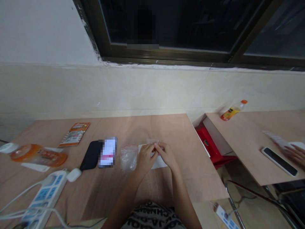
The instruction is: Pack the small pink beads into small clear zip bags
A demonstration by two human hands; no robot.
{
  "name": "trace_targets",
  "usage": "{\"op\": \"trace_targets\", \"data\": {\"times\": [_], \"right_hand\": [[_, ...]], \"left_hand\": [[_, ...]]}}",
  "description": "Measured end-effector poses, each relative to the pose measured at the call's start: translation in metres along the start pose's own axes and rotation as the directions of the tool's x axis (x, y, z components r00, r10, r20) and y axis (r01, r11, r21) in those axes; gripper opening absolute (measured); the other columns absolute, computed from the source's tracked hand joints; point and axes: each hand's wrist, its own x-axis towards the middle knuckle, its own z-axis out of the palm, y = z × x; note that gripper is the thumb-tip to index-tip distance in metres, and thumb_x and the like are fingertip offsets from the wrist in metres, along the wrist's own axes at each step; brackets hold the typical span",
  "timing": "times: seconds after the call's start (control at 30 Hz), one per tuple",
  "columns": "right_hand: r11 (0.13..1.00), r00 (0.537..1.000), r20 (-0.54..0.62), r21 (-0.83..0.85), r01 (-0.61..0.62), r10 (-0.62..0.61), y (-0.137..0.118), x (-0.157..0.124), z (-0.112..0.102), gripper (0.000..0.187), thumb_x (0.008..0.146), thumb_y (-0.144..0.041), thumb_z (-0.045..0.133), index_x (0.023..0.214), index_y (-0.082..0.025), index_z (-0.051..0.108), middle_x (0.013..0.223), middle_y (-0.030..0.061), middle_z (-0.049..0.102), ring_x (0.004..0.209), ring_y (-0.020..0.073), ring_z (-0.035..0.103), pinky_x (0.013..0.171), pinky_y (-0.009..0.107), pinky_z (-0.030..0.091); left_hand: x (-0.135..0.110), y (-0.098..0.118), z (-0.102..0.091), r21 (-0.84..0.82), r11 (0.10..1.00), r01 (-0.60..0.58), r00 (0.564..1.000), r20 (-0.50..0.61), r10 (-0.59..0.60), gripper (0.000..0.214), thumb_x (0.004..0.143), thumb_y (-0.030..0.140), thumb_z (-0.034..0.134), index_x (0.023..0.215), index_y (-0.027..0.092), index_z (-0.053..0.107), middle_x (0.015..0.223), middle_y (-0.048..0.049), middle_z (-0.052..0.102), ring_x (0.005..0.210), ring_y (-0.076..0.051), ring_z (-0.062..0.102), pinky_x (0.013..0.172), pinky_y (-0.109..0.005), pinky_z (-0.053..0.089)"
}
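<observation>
My left hand (145,158) and my right hand (165,155) meet at the fingertips above a white paper sheet (158,163) on the wooden table (147,128). Between them they pinch a small translucent plastic bag (152,142), partly hidden by my fingers. To the left of my left hand lies a clear plastic bag with a red strip (129,159). Beyond it are a black phone (89,156) and a pixelated white packet (108,152).
An orange-labelled bottle (39,156), an orange card packet (74,134), a white earbud case (73,175) and a blue-and-white power strip (45,197) with cables lie at the left. A co-worker's hand (294,154) and a phone (279,161) are on the adjoining table at the right.
</observation>
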Motion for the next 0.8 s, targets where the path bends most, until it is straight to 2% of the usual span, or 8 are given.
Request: {"op": "trace_targets", "data": {"times": [0.07, 0.13, 0.23, 0.3, 0.4, 0.47, 0.6, 0.8], "right_hand": [[0.993, 0.993, -0.094, 0.097, -0.065, 0.074, 0.008, 0.002, 0.0, 0.048, 0.086, -0.059, 0.053, 0.071, -0.017, 0.072, 0.063, 0.0033, 0.064, 0.06, 0.0156, 0.058, 0.057, 0.025, 0.045], [0.958, 0.966, -0.173, 0.249, -0.145, 0.191, 0.018, 0.004, 0.0, 0.053, 0.079, -0.066, 0.056, 0.077, -0.015, 0.073, 0.055, 0.0013, 0.06, 0.048, 0.0123, 0.052, 0.046, 0.022, 0.039], [0.842, 0.91, -0.198, 0.488, -0.23, 0.363, 0.028, 0.005, -0.002, 0.058, 0.072, -0.069, 0.061, 0.083, -0.013, 0.073, 0.053, 0.0, 0.059, 0.039, 0.0085, 0.044, 0.037, 0.02, 0.031], [0.766, 0.886, -0.191, 0.599, -0.235, 0.422, 0.032, 0.005, -0.002, 0.057, 0.07, -0.068, 0.065, 0.084, -0.013, 0.072, 0.056, 0.0007, 0.062, 0.039, 0.008, 0.044, 0.035, 0.019, 0.029], [0.695, 0.872, -0.177, 0.683, -0.225, 0.456, 0.036, 0.005, 0.001, 0.055, 0.068, -0.066, 0.068, 0.085, -0.014, 0.071, 0.061, 0.0013, 0.065, 0.041, 0.0088, 0.047, 0.035, 0.019, 0.031], [0.672, 0.87, -0.152, 0.7, -0.24, 0.469, 0.04, 0.005, 0.004, 0.054, 0.069, -0.065, 0.068, 0.088, -0.015, 0.07, 0.06, 0.0002, 0.064, 0.041, 0.0088, 0.048, 0.035, 0.018, 0.031], [0.637, 0.874, -0.087, 0.72, -0.276, 0.477, 0.047, 0.005, 0.009, 0.053, 0.071, -0.064, 0.067, 0.091, -0.015, 0.068, 0.053, -0.0036, 0.057, 0.035, 0.0058, 0.038, 0.033, 0.017, 0.024], [0.495, 0.866, 0.048, 0.805, -0.329, 0.498, 0.054, 0.004, 0.017, 0.046, 0.072, -0.058, 0.068, 0.087, -0.014, 0.064, 0.042, -0.0121, 0.037, 0.032, 0.0019, 0.017, 0.033, 0.017, 0.012]], "left_hand": [[-0.002, -0.002, 0.001, -0.089, 0.994, 0.063, 0.998, -0.017, -0.065, 0.012, 0.088, 0.027, 0.053, 0.086, 0.02, 0.063, 0.079, -0.0022, 0.066, 0.077, -0.017, 0.062, 0.077, -0.031, 0.046], [-0.004, -0.007, 0.002, -0.198, 0.963, 0.184, 0.976, -0.077, -0.203, 0.014, 0.086, 0.032, 0.056, 0.091, 0.02, 0.062, 0.086, -0.003, 0.067, 0.077, -0.016, 0.062, 0.074, -0.029, 0.048], [-0.003, -0.019, 0.001, -0.354, 0.85, 0.391, 0.885, -0.109, -0.453, 0.029, 0.081, 0.042, 0.06, 0.099, 0.019, 0.062, 0.099, -0.0069, 0.068, 0.077, -0.016, 0.063, 0.065, -0.027, 0.048], [-0.002, -0.027, -0.002, -0.447, 0.769, 0.456, 0.849, -0.04, -0.527, 0.037, 0.08, 0.049, 0.059, 0.098, 0.018, 0.064, 0.099, -0.0086, 0.07, 0.077, -0.018, 0.064, 0.065, -0.028, 0.049], [0.001, -0.033, -0.009, -0.551, 0.683, 0.48, 0.852, 0.106, -0.513, 0.047, 0.081, 0.057, 0.052, 0.094, 0.016, 0.068, 0.088, -0.0089, 0.073, 0.076, -0.019, 0.066, 0.072, -0.031, 0.05], [0.003, -0.031, -0.013, -0.587, 0.645, 0.489, 0.85, 0.157, -0.503, 0.05, 0.082, 0.059, 0.051, 0.096, 0.015, 0.069, 0.086, -0.0091, 0.073, 0.075, -0.019, 0.066, 0.074, -0.032, 0.051], [0.003, -0.021, -0.018, -0.632, 0.621, 0.463, 0.857, 0.143, -0.495, 0.05, 0.082, 0.057, 0.053, 0.098, 0.013, 0.07, 0.086, -0.009, 0.073, 0.074, -0.018, 0.066, 0.074, -0.031, 0.051], [0.005, -0.015, -0.021, -0.63, 0.654, 0.419, 0.883, 0.115, -0.455, 0.043, 0.079, 0.053, 0.061, 0.097, 0.014, 0.07, 0.082, -0.0073, 0.073, 0.074, -0.017, 0.066, 0.072, -0.029, 0.051]]}}
